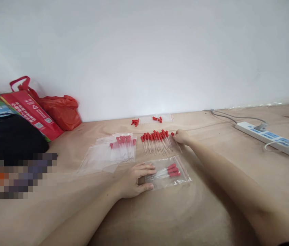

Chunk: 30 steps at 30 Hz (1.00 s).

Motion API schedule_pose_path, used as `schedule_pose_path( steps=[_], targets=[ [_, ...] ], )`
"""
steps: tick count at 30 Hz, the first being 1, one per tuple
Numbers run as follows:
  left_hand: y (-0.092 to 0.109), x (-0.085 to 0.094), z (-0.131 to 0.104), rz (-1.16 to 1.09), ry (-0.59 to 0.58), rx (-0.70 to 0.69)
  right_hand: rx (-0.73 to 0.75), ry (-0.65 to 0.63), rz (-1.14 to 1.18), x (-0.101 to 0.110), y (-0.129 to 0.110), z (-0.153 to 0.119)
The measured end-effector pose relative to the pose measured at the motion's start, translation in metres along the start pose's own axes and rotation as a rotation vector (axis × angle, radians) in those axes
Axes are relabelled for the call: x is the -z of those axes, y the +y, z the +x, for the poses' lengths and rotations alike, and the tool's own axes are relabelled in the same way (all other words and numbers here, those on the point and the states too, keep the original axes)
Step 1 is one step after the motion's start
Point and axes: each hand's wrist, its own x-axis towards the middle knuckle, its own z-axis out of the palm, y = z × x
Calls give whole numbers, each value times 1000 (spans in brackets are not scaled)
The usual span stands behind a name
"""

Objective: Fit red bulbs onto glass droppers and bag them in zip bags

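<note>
My right hand (182, 137) pinches a dropper with a red bulb (172, 134) at the right end of a row. That row holds several glass droppers (157, 138), red bulbs pointing to the wall. My left hand (138, 179) rests, thumb and fingers spread, on the left end of a clear zip bag (182, 177). Inside this bag lie droppers (173, 169) with bulbs to the right; their tips run under my fingers. Left of the row, more droppers (125, 140) lie in or under overlapping clear bags (95, 157).
Loose red bulbs (135, 122) and another clear bag (168, 118) with red bulbs lie by the wall. On the right is a white power strip (269, 136) with cords. Red shopping bags (34, 112) and a black drawstring bag (18, 140) stand left. A pixelated patch covers something there.
</note>
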Motion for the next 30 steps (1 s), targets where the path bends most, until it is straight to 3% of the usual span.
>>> schedule_pose_path(
  steps=[5,7,10,14,20,23,30],
  targets=[
    [0,0,0,-8,6,-3,-58,-18,279,32,8,-39],
    [1,0,0,-8,9,-4,-78,-17,503,43,12,-59],
    [2,1,1,-5,11,9,-99,75,764,49,18,-84],
    [3,2,1,-2,2,21,-55,258,777,38,25,-105],
    [4,2,1,10,4,11,-44,283,730,14,20,-115],
    [4,2,1,5,5,10,-69,248,769,4,12,-120],
    [6,3,1,0,7,24,-111,23,762,-2,3,-132]
  ],
)
